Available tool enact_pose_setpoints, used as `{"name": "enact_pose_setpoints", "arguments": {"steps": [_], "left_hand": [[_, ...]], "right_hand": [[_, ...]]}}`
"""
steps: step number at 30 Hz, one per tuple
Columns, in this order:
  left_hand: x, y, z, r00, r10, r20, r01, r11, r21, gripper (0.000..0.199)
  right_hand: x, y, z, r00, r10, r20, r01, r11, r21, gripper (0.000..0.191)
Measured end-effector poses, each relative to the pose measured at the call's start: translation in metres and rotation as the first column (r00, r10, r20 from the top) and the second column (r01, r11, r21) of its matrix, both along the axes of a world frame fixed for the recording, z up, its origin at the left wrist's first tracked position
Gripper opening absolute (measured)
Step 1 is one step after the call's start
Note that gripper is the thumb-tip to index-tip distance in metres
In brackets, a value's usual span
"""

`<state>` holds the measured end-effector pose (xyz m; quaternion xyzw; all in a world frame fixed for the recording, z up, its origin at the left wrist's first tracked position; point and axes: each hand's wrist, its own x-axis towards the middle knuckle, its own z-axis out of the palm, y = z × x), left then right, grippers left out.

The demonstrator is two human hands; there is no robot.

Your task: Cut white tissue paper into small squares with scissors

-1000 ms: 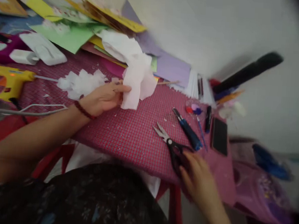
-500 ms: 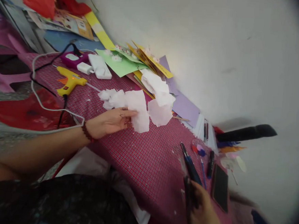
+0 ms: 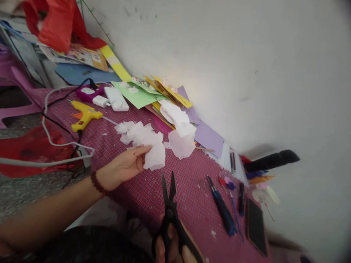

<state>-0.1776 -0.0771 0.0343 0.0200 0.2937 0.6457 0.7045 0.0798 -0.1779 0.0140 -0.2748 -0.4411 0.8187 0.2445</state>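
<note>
Pinched between the fingers of my left hand [image 3: 128,162] is a piece of white paper [image 3: 156,153], thin and slightly crumpled. My right hand [image 3: 173,247] grips black-handled scissors [image 3: 170,211], its fingers through the loops. The scissor blades stand apart and point up toward the paper, with a small gap between tips and paper. Behind the held piece lies a heap of crumpled white paper pieces [image 3: 136,132]. Just right of it rest a rounded pale paper piece [image 3: 181,144] and more white paper [image 3: 176,114].
A yellow glue gun [image 3: 86,115] lies at the left by a white power bank [image 3: 117,99] and cables. Coloured paper sheets [image 3: 138,96] are stacked along the wall. On the right are a blue-handled cutter [image 3: 224,211], a marker [image 3: 241,198] and a phone [image 3: 256,227].
My right hand has come from the right side of the table to the front middle, bringing the scissors, now spread, near the paper. The view has shifted; my left hand still holds the paper.
</note>
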Motion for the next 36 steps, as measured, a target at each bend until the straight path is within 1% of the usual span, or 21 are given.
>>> {"name": "enact_pose_setpoints", "arguments": {"steps": [3, 6, 9, 13, 16, 21, 24, 28, 33, 34, 36], "left_hand": [[-0.001, -0.002, 0.000, 0.999, 0.041, -0.008, -0.041, 0.999, 0.000, 0.017], [-0.001, -0.007, 0.005, 0.997, 0.060, -0.052, -0.059, 0.998, 0.015, 0.017], [-0.003, -0.013, 0.010, 0.992, 0.014, -0.123, -0.005, 0.997, 0.071, 0.018], [-0.009, -0.021, 0.007, 0.969, -0.065, -0.238, 0.106, 0.981, 0.162, 0.026], [-0.014, -0.025, 0.001, 0.954, -0.089, -0.288, 0.143, 0.975, 0.172, 0.028], [-0.015, -0.028, -0.003, 0.953, -0.088, -0.289, 0.141, 0.976, 0.169, 0.031], [-0.015, -0.028, -0.003, 0.949, -0.095, -0.301, 0.147, 0.977, 0.154, 0.031], [-0.014, -0.027, -0.006, 0.938, -0.119, -0.326, 0.171, 0.976, 0.137, 0.035], [-0.014, -0.024, -0.010, 0.928, -0.126, -0.350, 0.182, 0.974, 0.133, 0.038], [-0.015, -0.023, -0.010, 0.927, -0.128, -0.353, 0.185, 0.974, 0.132, 0.038], [-0.015, -0.023, -0.009, 0.926, -0.128, -0.355, 0.186, 0.973, 0.134, 0.038]], "right_hand": [[-0.005, -0.003, -0.008, 0.987, -0.063, -0.148, 0.059, 0.998, -0.028, 0.064], [-0.012, -0.006, -0.017, 0.981, -0.117, -0.158, 0.105, 0.991, -0.084, 0.059], [-0.019, -0.004, -0.020, 0.972, -0.138, -0.189, 0.117, 0.986, -0.118, 0.059], [-0.032, 0.002, -0.017, 0.952, -0.129, -0.278, 0.092, 0.985, -0.145, 0.061], [-0.042, 0.006, -0.016, 0.935, -0.131, -0.331, 0.069, 0.979, -0.193, 0.063], [-0.054, 0.008, -0.015, 0.909, -0.105, -0.404, -0.010, 0.962, -0.272, 0.060], [-0.055, 0.007, -0.011, 0.890, -0.116, -0.441, -0.026, 0.953, -0.302, 0.058], [-0.054, 0.004, -0.009, 0.883, -0.136, -0.449, -0.004, 0.955, -0.298, 0.060], [-0.050, -0.002, -0.019, 0.908, -0.185, -0.376, 0.100, 0.967, -0.235, 0.045], [-0.049, -0.003, -0.021, 0.916, -0.186, -0.356, 0.112, 0.969, -0.218, 0.044], [-0.048, -0.004, -0.025, 0.928, -0.171, -0.332, 0.110, 0.974, -0.196, 0.051]]}}
